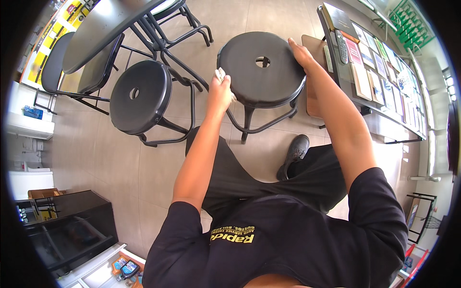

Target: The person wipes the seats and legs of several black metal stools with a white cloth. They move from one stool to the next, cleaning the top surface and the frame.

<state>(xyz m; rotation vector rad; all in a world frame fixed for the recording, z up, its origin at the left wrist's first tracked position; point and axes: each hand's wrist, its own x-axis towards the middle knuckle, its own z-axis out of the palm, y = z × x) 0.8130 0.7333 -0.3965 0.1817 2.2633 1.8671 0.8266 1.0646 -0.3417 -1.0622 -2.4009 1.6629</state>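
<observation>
My left hand (220, 91) pinches a crumpled pale cloth (221, 74) against a black round-seated stool (264, 82), which sits between both hands. Right hand (300, 54) on its right rim, grip unclear. Second black round stool (149, 98) left of left hand. Right of right hand: dark rectangular tabletop (345, 74), colourful flat booklets (361, 80).

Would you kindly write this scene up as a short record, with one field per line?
left hand: at the left edge of the black stool, with a pale cloth in its grasp
right hand: on the right rim of the same seat
seat: round, with a hole in the middle
second stool: also black and round, to the left, untouched by either hand
tabletop: dark, with a curved edge, upper left
remote control: upper right, beside booklets
</observation>
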